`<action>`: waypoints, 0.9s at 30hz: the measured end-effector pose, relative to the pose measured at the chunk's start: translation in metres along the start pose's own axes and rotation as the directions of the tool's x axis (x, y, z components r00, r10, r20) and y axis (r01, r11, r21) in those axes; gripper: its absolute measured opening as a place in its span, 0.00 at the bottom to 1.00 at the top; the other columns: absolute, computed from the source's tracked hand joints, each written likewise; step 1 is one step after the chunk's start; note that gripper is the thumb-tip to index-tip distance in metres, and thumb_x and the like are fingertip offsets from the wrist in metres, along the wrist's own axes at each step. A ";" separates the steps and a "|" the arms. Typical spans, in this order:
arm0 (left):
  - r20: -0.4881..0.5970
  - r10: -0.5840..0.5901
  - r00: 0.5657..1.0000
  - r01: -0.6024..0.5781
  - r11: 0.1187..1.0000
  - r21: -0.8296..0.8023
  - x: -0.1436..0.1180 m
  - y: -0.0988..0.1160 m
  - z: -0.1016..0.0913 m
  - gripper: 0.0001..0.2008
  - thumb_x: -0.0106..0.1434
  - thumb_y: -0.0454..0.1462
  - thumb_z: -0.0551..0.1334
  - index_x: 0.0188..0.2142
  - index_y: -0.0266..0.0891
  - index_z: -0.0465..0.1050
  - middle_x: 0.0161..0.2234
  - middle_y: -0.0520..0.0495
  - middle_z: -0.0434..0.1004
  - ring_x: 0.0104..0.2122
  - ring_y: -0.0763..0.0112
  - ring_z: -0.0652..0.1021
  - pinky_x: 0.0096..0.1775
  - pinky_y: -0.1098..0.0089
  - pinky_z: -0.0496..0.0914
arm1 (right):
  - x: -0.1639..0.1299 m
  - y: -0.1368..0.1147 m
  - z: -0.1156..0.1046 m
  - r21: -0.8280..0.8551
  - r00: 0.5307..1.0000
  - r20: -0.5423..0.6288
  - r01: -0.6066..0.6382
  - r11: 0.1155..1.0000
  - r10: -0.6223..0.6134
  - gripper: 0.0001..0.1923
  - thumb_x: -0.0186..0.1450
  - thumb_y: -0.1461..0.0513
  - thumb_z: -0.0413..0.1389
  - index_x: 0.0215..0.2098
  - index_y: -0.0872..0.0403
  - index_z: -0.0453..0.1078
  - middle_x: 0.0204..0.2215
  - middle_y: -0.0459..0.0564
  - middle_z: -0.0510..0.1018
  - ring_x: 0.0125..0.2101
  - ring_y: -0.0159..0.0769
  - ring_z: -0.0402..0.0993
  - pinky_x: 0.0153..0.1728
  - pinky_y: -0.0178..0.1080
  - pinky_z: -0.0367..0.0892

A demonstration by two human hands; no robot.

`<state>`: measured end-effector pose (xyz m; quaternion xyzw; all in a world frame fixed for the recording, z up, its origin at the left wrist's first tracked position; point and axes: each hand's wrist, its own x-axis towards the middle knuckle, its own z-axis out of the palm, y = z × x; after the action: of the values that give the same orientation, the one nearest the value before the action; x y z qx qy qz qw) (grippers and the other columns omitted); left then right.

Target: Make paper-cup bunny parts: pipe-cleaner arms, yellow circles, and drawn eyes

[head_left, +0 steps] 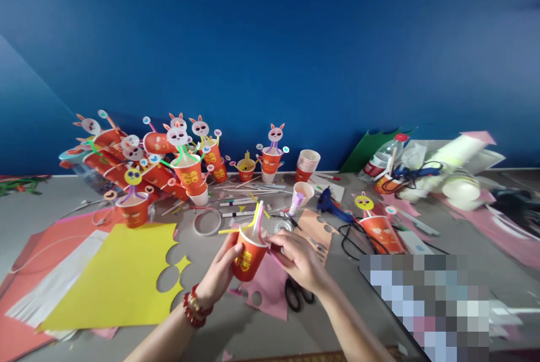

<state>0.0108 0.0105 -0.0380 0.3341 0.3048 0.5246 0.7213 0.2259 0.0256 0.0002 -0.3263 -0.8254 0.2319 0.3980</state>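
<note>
A red paper cup [248, 258] with gold lettering is gripped by my left hand [223, 263], which wears red bead bracelets. White, yellow and pink straws [258, 218] rise out of the cup, and one yellow straw [228, 231] juts to the left past its rim. At the cup's right side, my right hand [297, 255] has its fingers closed on a pink straw [277, 259]. Under the hands lies pink paper [270, 289] with round holes cut out. Black-handled scissors [298, 294] rest beside it, partly covered by my right forearm.
Yellow paper [122, 277] with cutouts lies left. Finished animal-head cups [188, 173] crowd the back left. Behind my hands are a tape roll [206, 221], markers and a glue stick [296, 203]. A blue glue gun [333, 204] with a black cable and a pixelated screen are at right.
</note>
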 end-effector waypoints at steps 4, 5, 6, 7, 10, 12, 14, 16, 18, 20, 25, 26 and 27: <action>-0.022 0.038 0.999 -0.035 0.990 0.136 0.003 0.005 0.004 0.19 0.67 0.48 0.61 0.53 0.41 0.70 0.53 0.41 0.74 0.52 0.56 0.75 0.49 0.62 0.71 | 0.001 0.002 -0.006 -0.061 0.998 -0.052 -0.050 0.997 0.047 0.10 0.70 0.66 0.53 0.48 0.50 0.70 0.37 0.51 0.79 0.36 0.38 0.77 0.38 0.38 0.71; -0.055 0.084 0.995 -0.073 0.981 0.178 0.004 0.006 0.004 0.18 0.68 0.48 0.59 0.50 0.40 0.70 0.51 0.41 0.74 0.49 0.58 0.76 0.46 0.62 0.72 | 0.001 0.003 -0.007 -0.083 0.996 -0.064 -0.062 0.995 0.057 0.10 0.70 0.66 0.53 0.48 0.50 0.70 0.38 0.51 0.79 0.37 0.39 0.77 0.39 0.38 0.71; -0.109 0.155 0.982 -0.127 0.965 0.229 0.005 0.007 0.004 0.16 0.69 0.48 0.58 0.48 0.40 0.69 0.48 0.42 0.74 0.47 0.60 0.76 0.44 0.63 0.72 | 0.000 0.004 -0.008 -0.104 0.995 -0.074 -0.070 0.992 0.062 0.10 0.70 0.67 0.53 0.48 0.50 0.70 0.38 0.52 0.79 0.38 0.40 0.77 0.39 0.39 0.71; -0.171 0.257 0.951 -0.198 0.933 0.299 0.005 0.008 0.003 0.14 0.69 0.47 0.58 0.45 0.40 0.69 0.45 0.43 0.74 0.45 0.62 0.76 0.43 0.64 0.72 | 0.000 0.005 -0.009 -0.123 0.995 -0.081 -0.075 0.990 0.066 0.10 0.70 0.67 0.53 0.48 0.50 0.69 0.39 0.52 0.79 0.39 0.40 0.77 0.40 0.39 0.71; -0.154 0.657 0.738 -0.431 0.633 0.643 0.001 0.014 0.002 0.08 0.67 0.41 0.61 0.43 0.41 0.67 0.43 0.45 0.71 0.45 0.63 0.74 0.48 0.61 0.71 | 0.000 0.005 -0.009 -0.166 0.994 -0.093 -0.067 0.984 0.052 0.10 0.70 0.67 0.53 0.48 0.51 0.68 0.40 0.53 0.79 0.40 0.41 0.77 0.40 0.40 0.71; 0.137 0.772 0.621 -0.502 0.256 0.826 -0.004 0.021 0.006 0.11 0.64 0.35 0.63 0.46 0.42 0.67 0.47 0.43 0.70 0.49 0.60 0.73 0.53 0.54 0.67 | 0.001 0.001 -0.008 -0.171 0.996 -0.073 -0.062 0.983 0.051 0.10 0.70 0.67 0.53 0.48 0.51 0.68 0.39 0.53 0.79 0.39 0.41 0.77 0.39 0.40 0.71; 0.431 0.682 0.592 -0.527 -0.077 0.846 -0.010 0.027 0.013 0.18 0.62 0.31 0.64 0.52 0.41 0.66 0.50 0.40 0.72 0.52 0.56 0.72 0.58 0.47 0.62 | 0.004 -0.004 -0.008 -0.159 0.998 -0.033 -0.055 0.986 0.050 0.11 0.70 0.68 0.52 0.49 0.50 0.68 0.39 0.52 0.78 0.39 0.40 0.77 0.38 0.39 0.71; 0.559 0.570 0.603 -0.521 -0.250 0.816 -0.014 0.032 0.022 0.21 0.63 0.31 0.63 0.55 0.40 0.65 0.51 0.39 0.73 0.53 0.55 0.71 0.60 0.44 0.57 | 0.006 -0.010 -0.008 -0.149 0.999 0.010 -0.040 0.988 0.042 0.13 0.69 0.69 0.52 0.50 0.50 0.68 0.40 0.52 0.78 0.40 0.41 0.76 0.38 0.40 0.70; 0.584 0.531 0.614 -0.497 -0.315 0.809 -0.016 0.036 0.030 0.21 0.64 0.30 0.62 0.56 0.40 0.65 0.52 0.40 0.74 0.54 0.54 0.71 0.61 0.44 0.56 | 0.007 -0.015 -0.007 -0.152 0.999 0.033 -0.019 0.988 0.024 0.16 0.68 0.71 0.52 0.51 0.50 0.68 0.41 0.52 0.78 0.41 0.43 0.76 0.39 0.40 0.71; 0.573 0.538 0.618 -0.492 -0.304 0.816 -0.017 0.040 0.034 0.19 0.64 0.30 0.62 0.54 0.41 0.66 0.50 0.41 0.76 0.53 0.56 0.72 0.60 0.45 0.56 | 0.006 -0.018 -0.007 -0.167 0.998 0.050 -0.013 0.986 0.022 0.17 0.67 0.71 0.52 0.51 0.50 0.68 0.42 0.53 0.78 0.42 0.44 0.76 0.40 0.41 0.71; 0.529 0.484 0.696 -0.494 -0.211 0.843 -0.020 0.053 0.040 0.13 0.65 0.33 0.60 0.50 0.41 0.69 0.46 0.43 0.78 0.50 0.57 0.73 0.60 0.45 0.55 | 0.006 -0.025 -0.006 -0.195 0.996 0.077 -0.019 0.981 0.034 0.14 0.69 0.68 0.52 0.52 0.52 0.69 0.42 0.55 0.78 0.42 0.44 0.76 0.40 0.42 0.73; 0.522 0.459 0.719 -0.487 -0.205 0.849 -0.021 0.055 0.042 0.12 0.65 0.33 0.60 0.49 0.42 0.70 0.45 0.44 0.78 0.50 0.57 0.73 0.61 0.44 0.54 | 0.006 -0.026 -0.005 -0.196 0.996 0.079 -0.015 0.981 0.031 0.14 0.69 0.68 0.52 0.52 0.52 0.69 0.42 0.55 0.78 0.42 0.43 0.77 0.41 0.42 0.73; 0.514 0.438 0.738 -0.478 -0.198 0.856 -0.022 0.057 0.043 0.12 0.66 0.34 0.60 0.49 0.43 0.70 0.45 0.45 0.78 0.50 0.57 0.73 0.61 0.44 0.52 | 0.007 -0.027 -0.005 -0.199 0.997 0.078 -0.008 0.980 0.024 0.13 0.70 0.67 0.52 0.52 0.53 0.69 0.43 0.55 0.78 0.43 0.43 0.77 0.42 0.42 0.73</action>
<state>0.0078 -0.0044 0.0347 0.8230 0.4204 0.3796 0.0425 0.2171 0.0129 0.0233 -0.3615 -0.8571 0.1643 0.3282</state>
